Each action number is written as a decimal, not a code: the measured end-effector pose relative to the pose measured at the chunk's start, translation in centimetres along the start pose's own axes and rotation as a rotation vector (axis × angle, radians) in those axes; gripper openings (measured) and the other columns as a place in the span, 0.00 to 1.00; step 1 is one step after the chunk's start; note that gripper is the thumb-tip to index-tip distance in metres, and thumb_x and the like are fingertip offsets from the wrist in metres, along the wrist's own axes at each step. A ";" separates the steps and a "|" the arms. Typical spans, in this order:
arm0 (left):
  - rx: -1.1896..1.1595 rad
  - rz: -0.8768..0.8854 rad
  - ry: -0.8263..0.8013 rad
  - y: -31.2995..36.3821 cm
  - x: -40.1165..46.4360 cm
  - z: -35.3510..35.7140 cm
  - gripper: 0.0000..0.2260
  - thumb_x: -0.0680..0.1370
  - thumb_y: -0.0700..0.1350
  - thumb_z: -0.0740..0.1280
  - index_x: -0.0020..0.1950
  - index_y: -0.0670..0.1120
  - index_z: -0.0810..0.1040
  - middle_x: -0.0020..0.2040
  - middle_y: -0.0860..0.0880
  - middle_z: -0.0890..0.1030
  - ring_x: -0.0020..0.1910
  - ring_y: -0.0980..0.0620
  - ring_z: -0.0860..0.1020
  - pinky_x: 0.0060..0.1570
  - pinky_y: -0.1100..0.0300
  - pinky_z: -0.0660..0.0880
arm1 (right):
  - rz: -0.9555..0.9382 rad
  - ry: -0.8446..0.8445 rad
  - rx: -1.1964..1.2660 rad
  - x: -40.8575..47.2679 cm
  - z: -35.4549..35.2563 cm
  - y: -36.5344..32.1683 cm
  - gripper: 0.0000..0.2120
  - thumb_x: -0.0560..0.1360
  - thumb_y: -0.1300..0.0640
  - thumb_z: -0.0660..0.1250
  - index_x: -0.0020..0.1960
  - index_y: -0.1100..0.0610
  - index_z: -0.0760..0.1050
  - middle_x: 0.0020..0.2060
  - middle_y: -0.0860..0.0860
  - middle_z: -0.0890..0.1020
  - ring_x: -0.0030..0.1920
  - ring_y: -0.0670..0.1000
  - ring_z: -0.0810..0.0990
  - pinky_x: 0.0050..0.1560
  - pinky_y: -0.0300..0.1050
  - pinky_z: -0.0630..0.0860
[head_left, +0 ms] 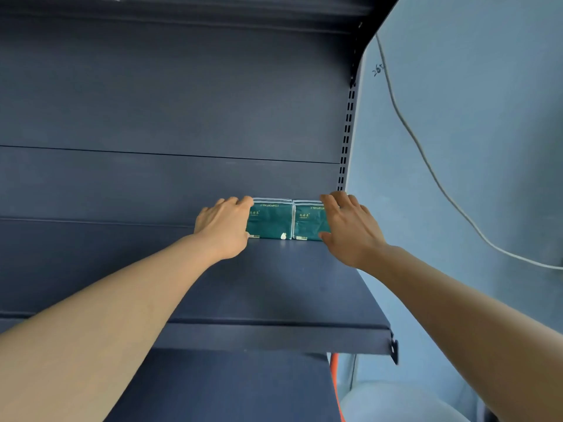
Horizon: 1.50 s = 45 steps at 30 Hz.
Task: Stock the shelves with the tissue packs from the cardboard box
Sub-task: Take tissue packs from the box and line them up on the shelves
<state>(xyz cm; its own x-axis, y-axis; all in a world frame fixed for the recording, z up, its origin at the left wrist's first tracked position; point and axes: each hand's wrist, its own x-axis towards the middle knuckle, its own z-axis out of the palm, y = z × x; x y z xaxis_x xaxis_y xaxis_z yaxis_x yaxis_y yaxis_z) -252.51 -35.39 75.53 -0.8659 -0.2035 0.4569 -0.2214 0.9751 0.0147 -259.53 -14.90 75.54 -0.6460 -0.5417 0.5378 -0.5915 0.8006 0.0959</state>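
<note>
Two green tissue packs (283, 220) standing side by side, touching, at far right of dark shelf (274, 284). Left hand (224, 228) gripping left pack's end; right hand (347, 228) gripping right pack's end.

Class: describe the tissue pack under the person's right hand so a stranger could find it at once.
Find the dark blue shelf; at its back stand two green packs side by side. It is the right-hand tissue pack, nearest the slotted upright, with the right hand on it.
</note>
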 end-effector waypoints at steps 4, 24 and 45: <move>-0.039 0.046 -0.002 1.4 -4.8 -1.9 0.19 0.78 0.44 0.64 0.68 0.49 0.65 0.63 0.49 0.73 0.61 0.47 0.72 0.46 0.55 0.67 | 0.002 -0.004 0.043 -4.0 -2.6 -1.9 0.24 0.75 0.55 0.64 0.68 0.58 0.60 0.63 0.55 0.67 0.61 0.56 0.68 0.52 0.46 0.68; -0.155 -0.041 -0.420 3.9 -33.3 1.4 0.18 0.79 0.45 0.64 0.68 0.51 0.67 0.59 0.51 0.77 0.56 0.48 0.76 0.49 0.54 0.70 | 0.095 -0.376 0.285 -31.1 0.4 -11.0 0.20 0.76 0.54 0.63 0.65 0.58 0.64 0.61 0.56 0.70 0.59 0.58 0.71 0.43 0.45 0.67; -0.208 0.495 -0.931 -6.5 -50.1 17.8 0.19 0.77 0.43 0.66 0.67 0.51 0.69 0.62 0.51 0.74 0.60 0.48 0.73 0.50 0.56 0.69 | 0.630 -0.791 0.337 -53.8 10.5 -28.7 0.20 0.76 0.52 0.64 0.66 0.55 0.65 0.61 0.54 0.70 0.60 0.56 0.71 0.52 0.47 0.72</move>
<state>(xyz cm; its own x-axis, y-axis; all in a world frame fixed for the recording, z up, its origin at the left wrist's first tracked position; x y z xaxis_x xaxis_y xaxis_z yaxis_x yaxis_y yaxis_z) -215.68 -33.08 36.69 -0.8590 0.3168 -0.4021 0.2527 0.9455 0.2052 -212.84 -11.37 35.07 -0.9402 -0.1640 -0.2984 -0.0664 0.9479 -0.3117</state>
